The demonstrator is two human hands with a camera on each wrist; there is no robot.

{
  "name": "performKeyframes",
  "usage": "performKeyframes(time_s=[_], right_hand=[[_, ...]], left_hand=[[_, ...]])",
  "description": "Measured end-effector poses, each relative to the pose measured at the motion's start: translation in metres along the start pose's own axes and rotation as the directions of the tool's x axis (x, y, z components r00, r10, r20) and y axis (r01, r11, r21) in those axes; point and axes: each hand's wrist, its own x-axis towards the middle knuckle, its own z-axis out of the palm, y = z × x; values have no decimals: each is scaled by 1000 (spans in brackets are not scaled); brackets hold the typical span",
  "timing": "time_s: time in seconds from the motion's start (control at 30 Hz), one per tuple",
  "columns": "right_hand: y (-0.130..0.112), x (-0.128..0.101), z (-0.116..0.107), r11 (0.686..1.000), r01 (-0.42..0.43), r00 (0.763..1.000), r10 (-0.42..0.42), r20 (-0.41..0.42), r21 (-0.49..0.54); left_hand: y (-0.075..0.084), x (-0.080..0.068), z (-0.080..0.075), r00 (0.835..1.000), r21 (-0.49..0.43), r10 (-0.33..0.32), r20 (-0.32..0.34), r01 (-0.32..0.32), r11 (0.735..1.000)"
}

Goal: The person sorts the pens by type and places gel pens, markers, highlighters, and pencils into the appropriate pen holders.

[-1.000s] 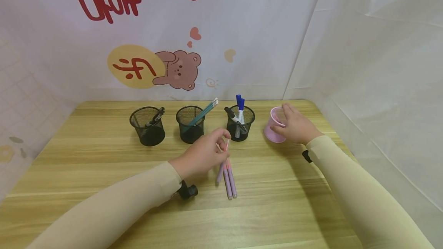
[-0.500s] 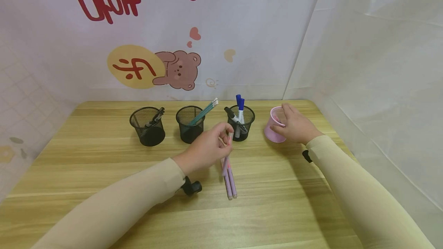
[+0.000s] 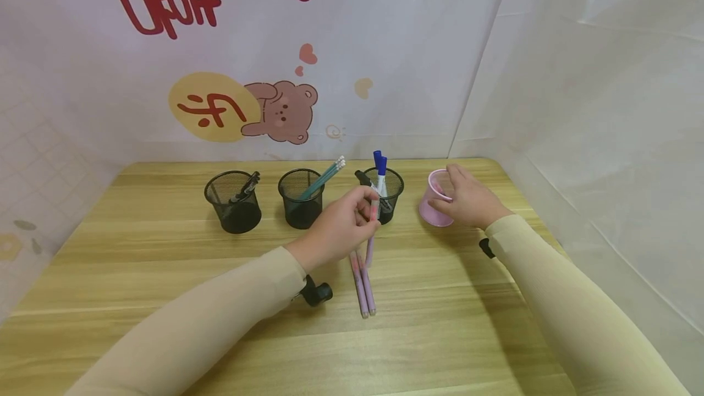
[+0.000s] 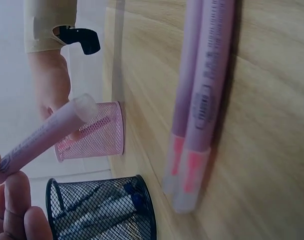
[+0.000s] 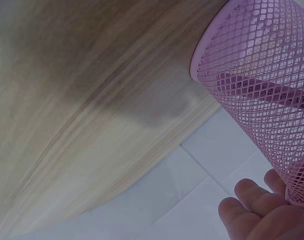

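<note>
My left hand (image 3: 341, 220) pinches a purple highlighter (image 3: 370, 250) with a clear cap end, tilted over the table in front of the right-hand black pen holder. Two more purple highlighters (image 4: 204, 95), with pink showing through their clear caps, lie side by side on the wooden table just below that hand. Over at the right, my right hand (image 3: 474, 200) grips the rim of a pink mesh pen holder (image 3: 431, 211), which stands on the table. Through its mesh a dark pink pen (image 5: 266, 92) shows inside. Part of the right hand's fingers is outside the right wrist view.
Three black mesh pen holders stand in a row at the back. The left one (image 3: 241, 219) has black pens, the middle one (image 3: 304, 216) teal pencils, the right one (image 3: 393, 209) blue-capped and black markers. A white printed curtain (image 3: 418, 66) hangs behind and beside the table.
My left hand has moved up and to the right with the highlighter, away from the two lying on the table. The right hand stays at the pink holder.
</note>
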Motion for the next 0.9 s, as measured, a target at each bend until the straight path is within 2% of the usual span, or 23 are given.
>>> performKeyframes(time_s=[0.4,0.6,0.8,0.9], right_hand=[[2,1,3,1000,-2,1000,2,-13,7],[1,0,2,1000,-2,1000,2,-9,5],[-2,-1,0,1000,-4,1000,4,2,9],[-2,-2,0,1000,-7,1000,6,4,8]], left_hand=[[12,15,9,1000,-23,23,0,-23,999],[17,25,15,999,-41,42,-35,-43,998],[22,37,23,997,-78,32,-72,-37,996],[24,44,27,993,-78,42,-108,-51,996]])
